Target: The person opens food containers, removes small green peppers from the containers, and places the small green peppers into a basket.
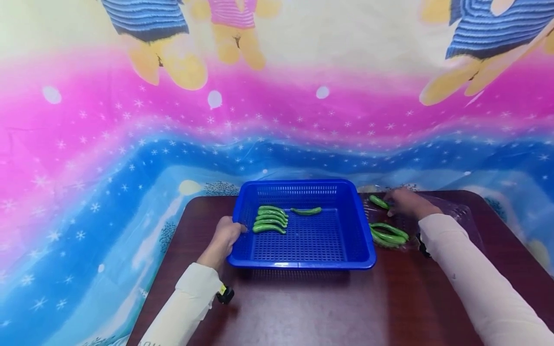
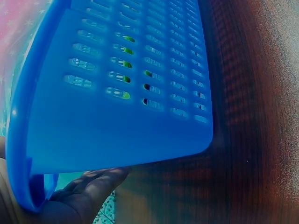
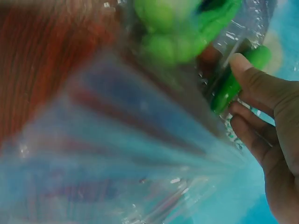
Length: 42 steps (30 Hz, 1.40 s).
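On the table sits a blue plastic basket (image 1: 298, 265) with perforated walls. My left hand (image 1: 226, 235) grips its left rim, and the left wrist view shows the fingers (image 2: 100, 186) under the rim. Several long green peppers (image 1: 269, 228) lie in a row in the basket's left part, and one more green pepper (image 1: 306, 211) lies apart toward the back. To the right of the basket, my right hand (image 1: 409, 203) pinches a green pepper (image 3: 228, 93) between thumb and fingers, over a clear plastic bag (image 3: 117, 154).
More green peppers (image 1: 387, 235) lie by the basket's right wall, on the clear plastic. The dark red-brown table (image 1: 311, 307) extends in front of the basket. A printed cloth (image 1: 277, 125) hangs right behind the table's back edge.
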Each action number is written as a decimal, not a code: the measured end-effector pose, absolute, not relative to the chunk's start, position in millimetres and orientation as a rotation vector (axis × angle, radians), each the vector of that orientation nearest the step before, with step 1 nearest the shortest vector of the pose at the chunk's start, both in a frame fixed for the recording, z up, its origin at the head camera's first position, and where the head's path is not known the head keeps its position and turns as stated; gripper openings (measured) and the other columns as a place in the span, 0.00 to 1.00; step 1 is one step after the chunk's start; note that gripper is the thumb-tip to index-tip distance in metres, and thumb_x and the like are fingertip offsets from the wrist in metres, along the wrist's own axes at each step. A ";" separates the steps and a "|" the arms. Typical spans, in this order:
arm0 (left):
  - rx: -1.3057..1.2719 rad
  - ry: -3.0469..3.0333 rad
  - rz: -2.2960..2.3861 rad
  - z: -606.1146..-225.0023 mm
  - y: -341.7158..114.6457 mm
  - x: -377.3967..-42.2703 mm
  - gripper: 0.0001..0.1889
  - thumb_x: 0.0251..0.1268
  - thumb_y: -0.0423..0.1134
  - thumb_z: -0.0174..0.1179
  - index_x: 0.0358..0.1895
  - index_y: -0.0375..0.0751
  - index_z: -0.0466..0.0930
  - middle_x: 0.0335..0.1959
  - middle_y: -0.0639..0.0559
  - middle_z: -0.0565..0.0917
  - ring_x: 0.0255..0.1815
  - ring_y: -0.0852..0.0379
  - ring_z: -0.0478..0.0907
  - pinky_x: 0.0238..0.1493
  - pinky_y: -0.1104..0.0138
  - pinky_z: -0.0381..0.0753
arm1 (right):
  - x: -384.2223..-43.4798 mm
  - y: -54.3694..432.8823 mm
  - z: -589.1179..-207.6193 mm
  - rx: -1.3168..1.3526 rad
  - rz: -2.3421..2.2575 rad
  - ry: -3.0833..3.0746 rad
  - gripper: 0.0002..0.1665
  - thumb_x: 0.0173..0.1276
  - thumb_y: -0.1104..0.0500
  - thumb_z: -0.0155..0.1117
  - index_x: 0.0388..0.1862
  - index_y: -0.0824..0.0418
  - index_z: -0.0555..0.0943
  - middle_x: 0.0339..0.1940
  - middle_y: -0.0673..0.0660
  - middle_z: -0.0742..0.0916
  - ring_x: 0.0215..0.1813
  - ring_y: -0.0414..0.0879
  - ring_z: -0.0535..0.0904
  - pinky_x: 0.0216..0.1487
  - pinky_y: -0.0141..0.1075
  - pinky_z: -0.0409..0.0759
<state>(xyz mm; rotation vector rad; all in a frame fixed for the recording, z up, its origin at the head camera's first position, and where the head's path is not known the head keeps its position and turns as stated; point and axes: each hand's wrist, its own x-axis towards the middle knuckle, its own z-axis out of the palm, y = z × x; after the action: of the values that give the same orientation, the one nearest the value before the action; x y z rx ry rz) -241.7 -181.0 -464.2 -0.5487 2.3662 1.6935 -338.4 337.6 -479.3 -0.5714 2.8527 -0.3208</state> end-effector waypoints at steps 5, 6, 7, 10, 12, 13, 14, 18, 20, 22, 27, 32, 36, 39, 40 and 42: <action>-0.544 2.361 1.699 -465.5 -178.6 -241.9 0.24 0.61 0.23 0.54 0.62 0.21 0.72 0.59 0.27 0.81 0.54 0.36 0.82 0.60 0.43 0.82 | -335.4 336.9 -484.3 -0.493 -0.249 2.840 0.26 0.60 0.68 0.74 0.57 0.75 0.82 0.54 0.74 0.86 0.54 0.69 0.83 0.50 0.56 0.85; -0.543 2.363 1.700 -465.6 -178.0 -241.9 0.23 0.61 0.23 0.54 0.62 0.21 0.72 0.59 0.27 0.81 0.54 0.36 0.82 0.60 0.43 0.82 | -335.1 337.0 -484.7 -0.491 -0.232 2.845 0.25 0.60 0.69 0.74 0.56 0.75 0.82 0.53 0.74 0.86 0.54 0.69 0.83 0.50 0.56 0.85; -0.547 2.360 1.702 -465.8 -177.4 -241.6 0.24 0.62 0.23 0.55 0.62 0.21 0.72 0.59 0.27 0.81 0.55 0.36 0.82 0.61 0.43 0.81 | -335.1 336.9 -485.3 -0.488 -0.221 2.853 0.24 0.59 0.70 0.74 0.56 0.74 0.83 0.52 0.74 0.87 0.53 0.69 0.83 0.50 0.56 0.86; -0.545 2.363 1.698 -465.7 -176.1 -241.1 0.24 0.62 0.23 0.54 0.63 0.21 0.72 0.59 0.26 0.80 0.56 0.35 0.82 0.61 0.42 0.81 | -336.0 338.7 -487.2 -0.501 -0.188 2.878 0.20 0.59 0.70 0.74 0.51 0.74 0.85 0.45 0.71 0.88 0.48 0.66 0.85 0.46 0.54 0.86; -0.540 2.361 1.698 -465.3 -175.8 -240.8 0.24 0.62 0.23 0.54 0.63 0.21 0.71 0.59 0.26 0.80 0.56 0.34 0.82 0.61 0.42 0.81 | -336.7 340.4 -488.3 -0.503 -0.215 2.900 0.17 0.60 0.69 0.74 0.48 0.74 0.85 0.41 0.68 0.89 0.44 0.63 0.86 0.44 0.52 0.86; -0.537 2.361 1.697 -465.0 -175.9 -240.6 0.24 0.62 0.23 0.54 0.64 0.21 0.71 0.60 0.26 0.80 0.56 0.34 0.82 0.61 0.42 0.81 | -337.0 341.0 -488.6 -0.502 -0.244 2.908 0.16 0.61 0.68 0.73 0.47 0.74 0.85 0.40 0.67 0.89 0.43 0.61 0.86 0.44 0.52 0.86; -0.537 2.359 1.697 -465.1 -176.2 -240.5 0.25 0.62 0.24 0.54 0.64 0.21 0.71 0.60 0.26 0.80 0.56 0.35 0.82 0.61 0.42 0.81 | -337.4 341.6 -488.4 -0.509 -0.280 2.915 0.15 0.62 0.68 0.73 0.47 0.74 0.85 0.39 0.66 0.89 0.42 0.60 0.86 0.42 0.52 0.86; -0.545 2.368 1.686 -465.0 -179.2 -240.0 0.24 0.62 0.24 0.54 0.64 0.23 0.72 0.61 0.28 0.80 0.57 0.35 0.82 0.61 0.42 0.81 | -339.5 340.9 -483.6 -0.581 -0.481 2.937 0.16 0.65 0.67 0.70 0.49 0.75 0.84 0.40 0.67 0.89 0.40 0.57 0.85 0.41 0.52 0.84; -0.547 2.373 1.678 -465.0 -180.5 -239.8 0.24 0.63 0.24 0.54 0.64 0.23 0.72 0.61 0.28 0.80 0.57 0.34 0.82 0.60 0.42 0.81 | -340.4 339.8 -478.7 -0.603 -0.574 2.927 0.17 0.66 0.67 0.69 0.51 0.76 0.83 0.41 0.69 0.89 0.38 0.56 0.85 0.39 0.51 0.83; -0.544 2.378 1.673 -464.5 -181.1 -239.7 0.24 0.63 0.24 0.54 0.64 0.23 0.72 0.61 0.28 0.80 0.57 0.34 0.82 0.60 0.41 0.81 | -340.8 338.7 -473.7 -0.563 -0.643 2.914 0.17 0.68 0.66 0.67 0.53 0.76 0.83 0.43 0.70 0.89 0.37 0.52 0.84 0.38 0.47 0.83; -0.543 2.384 1.674 -465.0 -181.7 -240.5 0.24 0.62 0.24 0.54 0.63 0.23 0.72 0.60 0.28 0.81 0.56 0.35 0.82 0.60 0.42 0.82 | -343.0 337.9 -465.2 -0.422 -0.767 2.873 0.20 0.72 0.64 0.65 0.59 0.73 0.82 0.46 0.71 0.88 0.26 0.44 0.73 0.28 0.37 0.74; -0.536 2.391 1.671 -465.3 -182.1 -239.8 0.23 0.63 0.24 0.54 0.62 0.23 0.73 0.60 0.27 0.81 0.56 0.35 0.82 0.60 0.41 0.81 | -345.0 335.0 -456.0 -0.363 -0.896 2.826 0.22 0.73 0.62 0.64 0.62 0.72 0.81 0.36 0.66 0.89 0.19 0.40 0.64 0.20 0.36 0.69; -0.532 2.388 1.674 -464.9 -182.2 -239.1 0.22 0.62 0.24 0.55 0.61 0.23 0.74 0.59 0.27 0.81 0.55 0.35 0.83 0.59 0.42 0.82 | -344.7 329.3 -447.6 -0.387 -0.890 2.851 0.21 0.72 0.63 0.64 0.61 0.70 0.82 0.36 0.64 0.89 0.20 0.42 0.66 0.21 0.37 0.69; -0.531 2.387 1.679 -464.3 -181.8 -239.2 0.22 0.61 0.24 0.55 0.60 0.23 0.74 0.59 0.27 0.81 0.55 0.35 0.83 0.59 0.42 0.82 | -343.8 324.4 -441.0 -0.427 -0.876 2.877 0.21 0.71 0.63 0.66 0.59 0.70 0.83 0.32 0.60 0.87 0.20 0.42 0.66 0.21 0.36 0.69; -0.530 2.386 1.680 -464.2 -181.7 -239.1 0.22 0.61 0.24 0.55 0.61 0.23 0.74 0.59 0.27 0.81 0.55 0.35 0.83 0.59 0.42 0.82 | -343.5 322.8 -439.0 -0.437 -0.877 2.877 0.21 0.70 0.63 0.67 0.59 0.71 0.83 0.31 0.60 0.87 0.20 0.42 0.67 0.20 0.35 0.69; -0.527 2.385 1.682 -463.4 -181.4 -238.8 0.23 0.61 0.24 0.54 0.61 0.23 0.74 0.59 0.27 0.81 0.55 0.35 0.82 0.60 0.42 0.82 | -342.8 320.2 -435.4 -0.446 -0.873 2.879 0.21 0.69 0.63 0.67 0.59 0.71 0.83 0.27 0.57 0.85 0.20 0.41 0.67 0.19 0.34 0.69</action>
<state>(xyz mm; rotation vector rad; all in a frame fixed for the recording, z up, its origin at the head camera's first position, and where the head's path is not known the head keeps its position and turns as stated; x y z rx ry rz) -238.8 -181.4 -463.4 -0.5274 2.3852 1.6821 -342.8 320.2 -435.4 -0.4460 2.8792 -0.8734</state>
